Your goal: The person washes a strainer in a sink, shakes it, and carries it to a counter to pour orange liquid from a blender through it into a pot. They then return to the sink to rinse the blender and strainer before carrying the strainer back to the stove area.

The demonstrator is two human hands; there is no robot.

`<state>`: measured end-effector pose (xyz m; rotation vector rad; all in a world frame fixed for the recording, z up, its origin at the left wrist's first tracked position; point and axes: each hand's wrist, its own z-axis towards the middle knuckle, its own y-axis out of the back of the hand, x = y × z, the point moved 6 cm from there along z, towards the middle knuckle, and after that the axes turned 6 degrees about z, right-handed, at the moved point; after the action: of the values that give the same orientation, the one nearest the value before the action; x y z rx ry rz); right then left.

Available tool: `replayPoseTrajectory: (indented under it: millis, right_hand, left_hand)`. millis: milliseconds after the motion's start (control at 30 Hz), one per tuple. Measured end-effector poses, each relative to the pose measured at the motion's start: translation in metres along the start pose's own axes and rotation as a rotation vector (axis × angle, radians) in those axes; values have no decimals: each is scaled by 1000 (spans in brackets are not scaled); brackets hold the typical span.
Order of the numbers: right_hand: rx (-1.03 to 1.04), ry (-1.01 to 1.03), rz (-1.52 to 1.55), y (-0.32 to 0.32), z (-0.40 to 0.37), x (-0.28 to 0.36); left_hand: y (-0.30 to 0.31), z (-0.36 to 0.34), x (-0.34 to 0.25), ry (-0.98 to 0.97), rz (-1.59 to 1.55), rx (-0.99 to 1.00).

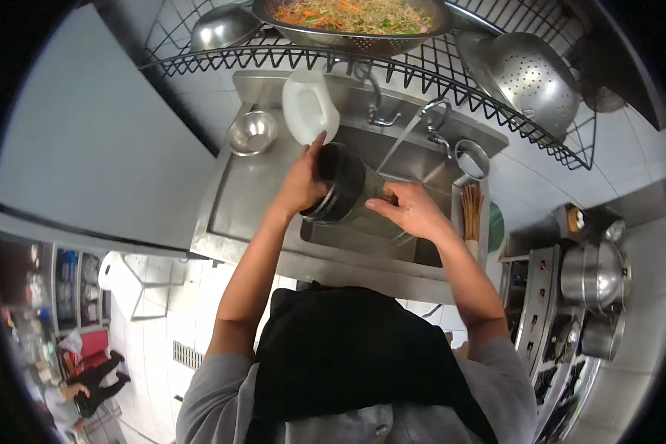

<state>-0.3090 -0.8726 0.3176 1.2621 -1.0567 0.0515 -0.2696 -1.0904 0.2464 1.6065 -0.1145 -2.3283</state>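
Over the metal sink (348,241), a blender jar (357,194) with a black base lies tilted on its side, its base toward the left. My left hand (303,181) grips the black base from the left. At the jar's clear right end is my right hand (408,210), its fingers curled at the jar's handle or rim; the exact hold is partly hidden. Water runs from the faucet (436,118) just behind the jar. A white plastic jug (309,109) stands behind my left hand.
A metal bowl (252,134) sits on the left drainboard. Overhead, a wire rack (274,58) carries a colander of shredded vegetables (355,16) and another colander (536,78). Chopsticks (471,211) stand right of the sink. Pots (592,275) are at right. A person (78,396) sits far lower left.
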Motion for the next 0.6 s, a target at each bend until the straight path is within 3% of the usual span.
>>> replayPoseTrajectory:
  millis: [33,67,100,200,300,400,533,600]
  right_hand:
    - [-35,-18,211,-8,-2,-15]
    - [-20,6,229,-19,-1,-26]
    - [-90,93,372,-24,1,-33]
    - [-148,224,549,-38,5,-47]
    - [-225,354,812,-48,10,-49]
    - [-127,341,1017,-59,19,-56]
    - [-209,248,946,-69,39,-49]
    - [-121,263,1246,-91,62,-41]
  left_hand:
    - [-1,0,-39,122,413,-4]
    - [-2,-3,-66,247,824,-3]
    - [-4,-7,-88,133,932,-96]
    - [-5,-16,-116,240,1135,-55]
    - [9,-31,-126,280,1015,-123]
    - [26,-51,-136,351,784,-220]
    - [56,-90,-125,455,624,-434]
    - [61,-108,-106,726,233,-504]
